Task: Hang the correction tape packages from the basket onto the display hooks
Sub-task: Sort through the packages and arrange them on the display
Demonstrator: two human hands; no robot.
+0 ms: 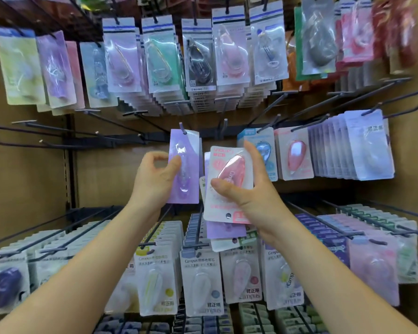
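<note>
A purple correction tape package [185, 165] hangs by its top hole on the tip of a display hook [182, 128] in the middle row. My left hand [152, 179] pinches its left edge between thumb and fingers. My right hand [246, 191] grips a small stack of packages, held upside down; a pink package [227, 179] is in front, with purple and green ones [225, 231] behind it. The stack is just right of the hung purple package. No basket is in view.
Several bare hooks [94, 135] stick out to the left in the middle row, and two more [223, 126] stand right of the used hook. Blue [261, 153], pink and lilac packages hang at right. Full rows of packages hang above and below.
</note>
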